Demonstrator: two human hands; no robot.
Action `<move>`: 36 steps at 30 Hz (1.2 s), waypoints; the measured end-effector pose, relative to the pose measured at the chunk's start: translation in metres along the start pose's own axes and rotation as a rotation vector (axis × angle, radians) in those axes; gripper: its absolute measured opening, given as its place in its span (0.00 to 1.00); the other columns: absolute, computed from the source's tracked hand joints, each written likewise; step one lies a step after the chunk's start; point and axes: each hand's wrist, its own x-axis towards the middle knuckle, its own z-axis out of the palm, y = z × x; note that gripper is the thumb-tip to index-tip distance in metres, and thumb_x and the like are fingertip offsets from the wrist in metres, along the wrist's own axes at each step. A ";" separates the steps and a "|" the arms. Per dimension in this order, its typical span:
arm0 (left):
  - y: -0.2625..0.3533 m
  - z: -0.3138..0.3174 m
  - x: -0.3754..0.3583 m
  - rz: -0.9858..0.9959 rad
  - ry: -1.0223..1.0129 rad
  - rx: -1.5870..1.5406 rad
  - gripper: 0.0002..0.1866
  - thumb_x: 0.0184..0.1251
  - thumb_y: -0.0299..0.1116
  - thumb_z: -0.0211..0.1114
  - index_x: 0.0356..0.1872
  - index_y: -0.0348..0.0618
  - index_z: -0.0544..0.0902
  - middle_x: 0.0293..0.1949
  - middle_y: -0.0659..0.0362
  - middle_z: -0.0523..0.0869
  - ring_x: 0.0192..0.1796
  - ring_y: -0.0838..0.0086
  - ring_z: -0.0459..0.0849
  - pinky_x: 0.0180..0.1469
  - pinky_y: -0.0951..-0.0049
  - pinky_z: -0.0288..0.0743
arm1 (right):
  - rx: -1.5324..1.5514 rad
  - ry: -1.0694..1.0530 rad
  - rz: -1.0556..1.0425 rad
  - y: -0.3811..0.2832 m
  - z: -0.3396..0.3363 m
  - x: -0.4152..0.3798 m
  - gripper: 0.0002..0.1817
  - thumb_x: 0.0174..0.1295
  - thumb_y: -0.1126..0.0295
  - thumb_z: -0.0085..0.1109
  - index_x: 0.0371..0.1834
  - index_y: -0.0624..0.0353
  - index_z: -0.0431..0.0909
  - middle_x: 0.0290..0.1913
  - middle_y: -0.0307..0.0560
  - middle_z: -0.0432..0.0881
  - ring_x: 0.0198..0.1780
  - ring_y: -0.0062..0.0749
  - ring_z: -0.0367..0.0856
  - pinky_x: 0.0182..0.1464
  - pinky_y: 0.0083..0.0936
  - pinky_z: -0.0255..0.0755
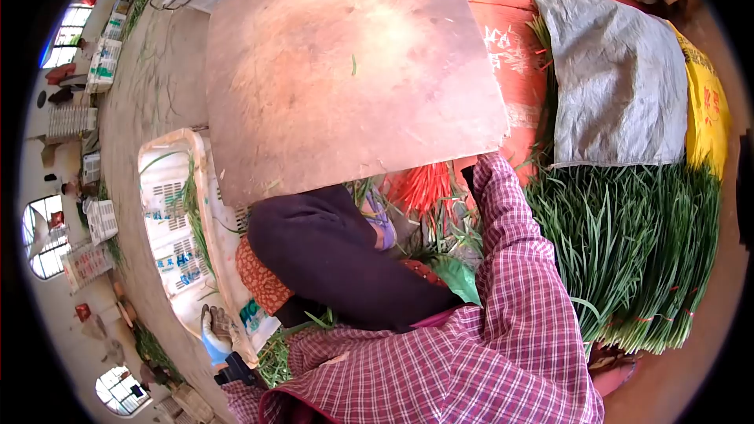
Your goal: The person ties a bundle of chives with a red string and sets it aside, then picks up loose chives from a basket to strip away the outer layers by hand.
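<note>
Out to my left, beside a white plastic crate (206,212), is my left hand (218,331) in a grey-white and blue glove. Its fingers are loosely bent and apart, and I see nothing in them. My right arm reaches forward in a checked sleeve to the near right corner of a large brown board (353,71). The board hides my right hand, so its fingers do not show. A thin green leaf scrap (353,65) lies on the board. Red strips (428,188) hang just below its near edge.
Bundled long green leafy stalks (628,243) lie at the right, partly under a grey sheet (620,71) and a yellow sack (707,110). Loose greens (275,361) lie by my left side. Stacked crates (102,220) stand along the far left.
</note>
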 end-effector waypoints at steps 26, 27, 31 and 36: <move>-0.019 -0.015 -0.001 0.016 0.074 -0.064 0.24 0.69 0.36 0.57 0.65 0.45 0.70 0.52 0.58 0.79 0.55 0.62 0.77 0.55 0.61 0.74 | -0.286 -0.335 -0.230 -0.022 -0.054 -0.067 0.12 0.65 0.62 0.55 0.49 0.49 0.72 0.40 0.40 0.82 0.35 0.27 0.81 0.27 0.24 0.75; -0.022 -0.019 -0.003 0.016 0.072 -0.069 0.24 0.69 0.36 0.57 0.65 0.45 0.70 0.52 0.58 0.79 0.55 0.62 0.77 0.55 0.61 0.74 | -0.658 -0.417 -0.209 -0.017 -0.062 -0.064 0.10 0.65 0.63 0.56 0.47 0.51 0.73 0.38 0.40 0.82 0.32 0.26 0.81 0.25 0.24 0.74; -0.030 -0.018 -0.011 0.042 0.050 -0.048 0.23 0.68 0.36 0.58 0.64 0.45 0.71 0.51 0.58 0.79 0.54 0.62 0.78 0.53 0.63 0.74 | -0.278 -0.418 -0.437 -0.063 -0.058 -0.080 0.08 0.65 0.63 0.57 0.40 0.54 0.75 0.33 0.37 0.79 0.30 0.24 0.78 0.31 0.25 0.77; -0.031 -0.015 -0.008 0.066 0.080 -0.058 0.24 0.68 0.36 0.58 0.64 0.45 0.71 0.49 0.58 0.80 0.53 0.65 0.78 0.51 0.65 0.75 | -0.238 -0.519 -0.691 -0.104 -0.024 -0.100 0.07 0.66 0.63 0.58 0.37 0.53 0.75 0.36 0.35 0.79 0.34 0.20 0.78 0.34 0.19 0.76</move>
